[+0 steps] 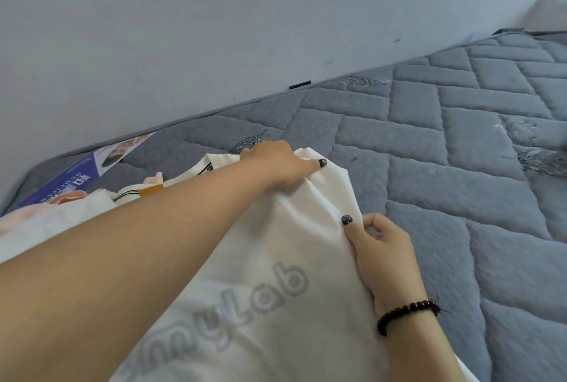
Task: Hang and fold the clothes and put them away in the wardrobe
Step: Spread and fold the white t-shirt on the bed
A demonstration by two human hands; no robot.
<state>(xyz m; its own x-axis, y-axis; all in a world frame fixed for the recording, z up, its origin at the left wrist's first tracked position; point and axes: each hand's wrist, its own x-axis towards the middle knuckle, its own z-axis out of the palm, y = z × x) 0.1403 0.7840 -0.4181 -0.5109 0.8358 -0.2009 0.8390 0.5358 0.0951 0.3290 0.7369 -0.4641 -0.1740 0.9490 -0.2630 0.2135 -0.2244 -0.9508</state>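
White shirt spread on the grey mattress, print showing through. Left grip bunching its far edge, right grip pinching the near edge. Pink clothes heaped at left.

A shirt lies on the mattress, which runs along the wall behind it. The left hand holds the shirt's far edge; the right hand pinches its right edge, nearer. Left of the shirt, more clothes lie heaped, touching it. Behind them, a label sits on the mattress by the wall.
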